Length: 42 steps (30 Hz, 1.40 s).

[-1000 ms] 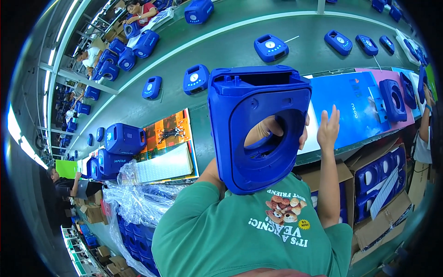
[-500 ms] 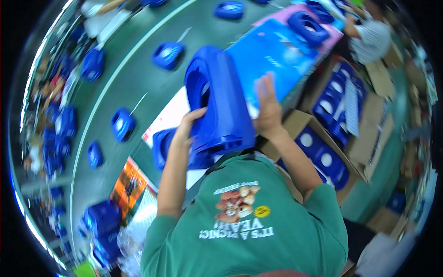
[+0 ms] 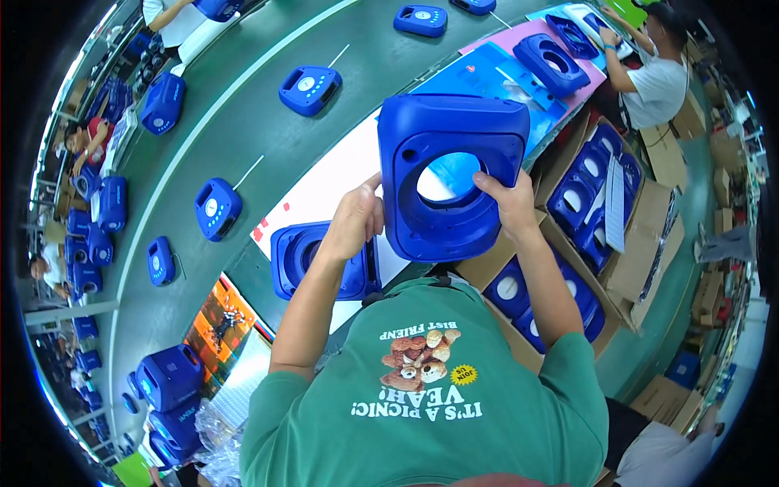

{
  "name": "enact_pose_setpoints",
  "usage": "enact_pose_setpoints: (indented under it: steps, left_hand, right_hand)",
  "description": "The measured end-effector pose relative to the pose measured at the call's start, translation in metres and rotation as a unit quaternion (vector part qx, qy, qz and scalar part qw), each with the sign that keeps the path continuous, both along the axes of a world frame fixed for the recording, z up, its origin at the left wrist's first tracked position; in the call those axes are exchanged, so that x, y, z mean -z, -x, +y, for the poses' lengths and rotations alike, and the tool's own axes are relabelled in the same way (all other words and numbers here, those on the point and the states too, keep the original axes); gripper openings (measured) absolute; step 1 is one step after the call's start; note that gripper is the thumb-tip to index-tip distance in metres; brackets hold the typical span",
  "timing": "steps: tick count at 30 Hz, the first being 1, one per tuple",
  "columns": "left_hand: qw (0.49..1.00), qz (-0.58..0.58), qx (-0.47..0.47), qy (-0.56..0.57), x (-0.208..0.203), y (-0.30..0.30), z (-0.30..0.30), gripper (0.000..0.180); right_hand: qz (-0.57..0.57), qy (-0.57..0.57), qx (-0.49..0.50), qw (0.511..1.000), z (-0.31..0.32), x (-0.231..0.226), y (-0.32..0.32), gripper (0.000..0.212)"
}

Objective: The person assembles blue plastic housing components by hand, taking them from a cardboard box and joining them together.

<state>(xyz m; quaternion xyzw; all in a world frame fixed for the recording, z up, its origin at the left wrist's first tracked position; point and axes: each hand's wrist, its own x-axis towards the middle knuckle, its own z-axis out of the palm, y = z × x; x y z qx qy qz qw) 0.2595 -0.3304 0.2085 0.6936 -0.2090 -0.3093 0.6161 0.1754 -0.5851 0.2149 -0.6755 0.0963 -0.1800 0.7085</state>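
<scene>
A blue plastic speaker housing (image 3: 454,130) with a large round hole is held up in front of my chest. My right hand (image 3: 511,204) grips its right side, thumb at the rim of the hole and fingers behind. My left hand (image 3: 355,221) is closed at its left edge, with the fingertips partly hidden. Through the hole a bit of white and light-blue surface shows. Below my left hand, a second blue housing (image 3: 284,264) lies face up on the bench, partly covered by my forearm.
Blue panels with handles and white wires, such as this panel (image 3: 311,89), lie along the green conveyor (image 3: 243,122). At the right, an open cardboard carton (image 3: 629,296) holds more blue housings. Stacked blue speakers (image 3: 170,377) stand at lower left. A co-worker (image 3: 653,85) sits at upper right.
The housing has turned from edge-on so its round hole faces me, and has shifted right. My right hand, open and apart before, now grips it. My left hand has moved to its left edge.
</scene>
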Motion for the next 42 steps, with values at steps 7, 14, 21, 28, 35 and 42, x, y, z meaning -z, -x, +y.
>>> enact_pose_setpoints:
  steps: [7,14,21,28,35,42]
  left_hand:
    - [0.977,-0.183,-0.103,-0.031,0.012,0.005,0.003,0.062]
    - [0.978,0.041,-0.085,0.186,0.002,0.027,-0.020,0.066]
    - [0.991,-0.119,-0.027,0.051,0.004,0.035,-0.039,0.078]
    - [0.989,-0.086,-0.079,0.087,0.004,0.041,-0.042,0.073]
    - [0.969,-0.003,-0.123,0.214,0.018,0.022,-0.041,0.070]
    - [0.959,-0.237,-0.142,0.069,0.000,0.043,-0.080,0.078]
  right_hand:
    - [0.053,0.022,0.016,0.998,0.013,-0.007,0.011,0.045]
    - [0.067,0.018,0.028,0.997,0.019,0.002,0.025,0.065]
    - [-0.056,0.558,0.128,0.818,0.060,-0.047,0.009,0.091]
    - [-0.035,0.468,0.233,0.852,0.004,-0.017,0.010,0.078]
    - [0.168,0.295,0.221,0.914,0.001,0.034,0.046,0.056]
    - [0.104,0.116,0.042,0.987,0.075,-0.025,0.047,0.076]
